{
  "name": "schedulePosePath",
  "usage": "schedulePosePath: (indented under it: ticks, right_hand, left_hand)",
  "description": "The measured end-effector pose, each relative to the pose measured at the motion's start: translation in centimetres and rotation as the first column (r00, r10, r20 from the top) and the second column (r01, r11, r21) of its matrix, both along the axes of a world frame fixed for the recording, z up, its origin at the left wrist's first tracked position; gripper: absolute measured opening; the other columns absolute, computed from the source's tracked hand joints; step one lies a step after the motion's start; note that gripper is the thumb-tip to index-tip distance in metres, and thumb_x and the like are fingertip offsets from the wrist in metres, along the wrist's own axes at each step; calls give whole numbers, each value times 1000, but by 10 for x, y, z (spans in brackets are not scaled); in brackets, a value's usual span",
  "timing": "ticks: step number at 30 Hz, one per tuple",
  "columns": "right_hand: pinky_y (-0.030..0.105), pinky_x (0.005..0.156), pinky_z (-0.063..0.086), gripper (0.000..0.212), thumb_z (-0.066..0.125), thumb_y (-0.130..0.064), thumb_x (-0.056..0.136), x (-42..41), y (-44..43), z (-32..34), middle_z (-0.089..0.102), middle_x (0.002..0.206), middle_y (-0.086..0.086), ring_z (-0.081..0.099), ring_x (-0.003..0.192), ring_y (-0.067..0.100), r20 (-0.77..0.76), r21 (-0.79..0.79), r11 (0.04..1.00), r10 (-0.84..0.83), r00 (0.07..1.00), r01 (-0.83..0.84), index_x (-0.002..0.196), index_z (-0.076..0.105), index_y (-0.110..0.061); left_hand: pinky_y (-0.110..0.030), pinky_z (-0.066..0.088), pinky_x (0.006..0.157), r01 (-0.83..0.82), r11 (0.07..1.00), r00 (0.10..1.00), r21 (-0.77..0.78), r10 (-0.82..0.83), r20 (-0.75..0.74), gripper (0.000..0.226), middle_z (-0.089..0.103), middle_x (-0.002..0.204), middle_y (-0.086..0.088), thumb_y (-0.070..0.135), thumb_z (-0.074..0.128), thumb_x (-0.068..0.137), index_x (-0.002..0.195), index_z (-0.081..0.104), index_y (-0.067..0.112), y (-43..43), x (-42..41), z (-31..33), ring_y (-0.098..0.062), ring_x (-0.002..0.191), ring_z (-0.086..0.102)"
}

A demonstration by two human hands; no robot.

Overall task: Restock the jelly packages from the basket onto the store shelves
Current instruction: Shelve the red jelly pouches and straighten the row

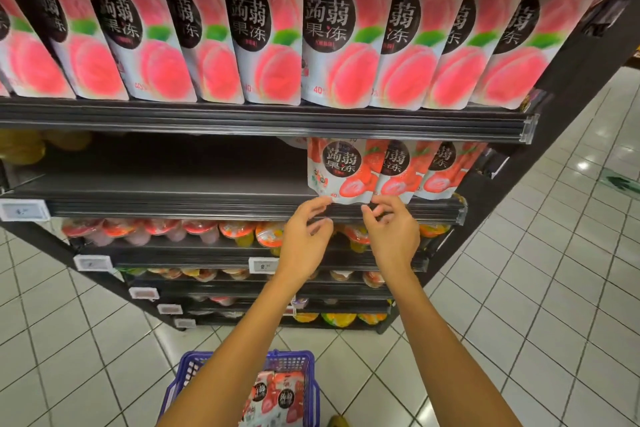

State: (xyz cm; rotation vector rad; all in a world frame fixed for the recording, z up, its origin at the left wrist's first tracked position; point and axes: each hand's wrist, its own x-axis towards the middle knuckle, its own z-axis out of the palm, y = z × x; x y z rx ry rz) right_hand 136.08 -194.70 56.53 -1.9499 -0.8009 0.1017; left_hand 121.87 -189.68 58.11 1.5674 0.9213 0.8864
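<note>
Three strawberry jelly pouches stand in a row at the right end of the second shelf (173, 198); the leftmost one (341, 168) is the nearest. My left hand (304, 236) and my right hand (391, 229) hover just below its bottom edge, fingers spread, fingertips at or just off the pouch's lower corners, holding nothing. A blue basket (298, 362) sits on the floor below my arms, with more strawberry jelly pouches (273, 395) inside, partly hidden by my left forearm.
The top shelf is packed with peach jelly pouches (322, 38). The left part of the second shelf is bare, with yellow packs (31, 146) at its far left. Lower shelves hold jelly cups (194, 229). White tiled floor (540, 288) opens to the right.
</note>
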Motion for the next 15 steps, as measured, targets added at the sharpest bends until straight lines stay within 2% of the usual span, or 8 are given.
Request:
schedulePosePath:
  ticks: [2, 5, 7, 9, 11, 13, 15]
  right_hand:
    - [28, 57, 45, 13, 72, -36, 85, -9, -3, -10, 60, 67, -6, 56, 59, 6, -15, -25, 998, 55, 998, -55, 92, 65, -28]
    - [33, 58, 47, 9, 67, -35, 87, -31, -9, -35, 61, 63, 0, 59, 60, 11, -100, -82, 982, 160, 982, -168, 82, 62, -30]
    - [34, 63, 51, 8, 67, -31, 88, -53, -16, -57, 64, 68, -3, 62, 67, 11, -187, -119, 969, 194, 963, -218, 81, 65, -29]
    - [33, 70, 53, 8, 66, -24, 90, -79, -24, -82, 67, 76, -3, 65, 76, 14, -278, -140, 961, 193, 941, -238, 83, 67, -19]
    - [29, 74, 52, 11, 66, -13, 90, -109, -33, -112, 68, 83, 0, 66, 83, 20, -337, -170, 955, 177, 925, -244, 80, 64, -15]
    - [22, 76, 50, 13, 64, -9, 92, -142, -45, -142, 69, 87, 6, 65, 83, 21, -387, -226, 940, 154, 909, -255, 82, 65, -18]
    - [11, 70, 47, 13, 63, -9, 93, -172, -57, -173, 69, 86, 10, 62, 78, 21, -409, -306, 918, 112, 906, -251, 82, 65, -15]
  left_hand:
    - [-19, 51, 92, -10, 1000, 999, -14, 9, -31, 30, 67, 111, 12, 1, 57, 93, 112, 63, 23, -4, -11, -6, 1, 104, 62]
    - [-23, 52, 90, 12, 999, 996, -49, -16, -84, 20, 71, 105, 1, 3, 57, 94, 106, 68, 14, -10, -40, -27, -11, 98, 66]
    - [-24, 52, 86, -7, 995, 993, -98, -5, -116, 21, 71, 105, -8, -1, 51, 96, 105, 68, 7, -15, -66, -50, -17, 95, 66]
    - [-29, 55, 78, -63, 980, 989, -191, 36, -141, 23, 70, 104, -16, -5, 46, 97, 105, 67, -1, -20, -94, -75, -19, 86, 66]
    - [-26, 57, 68, -120, 947, 985, -299, 76, -156, 24, 68, 101, -18, -8, 44, 97, 100, 67, -1, -24, -125, -102, -14, 75, 66]
    - [-31, 55, 71, -156, 918, 978, -364, 92, -187, 24, 67, 103, -20, -9, 46, 95, 97, 67, 3, -28, -159, -130, -15, 77, 65]
    - [-36, 53, 75, -185, 892, 970, -411, 100, -220, 20, 67, 105, -24, -9, 50, 93, 97, 68, -1, -32, -196, -159, -23, 84, 64]
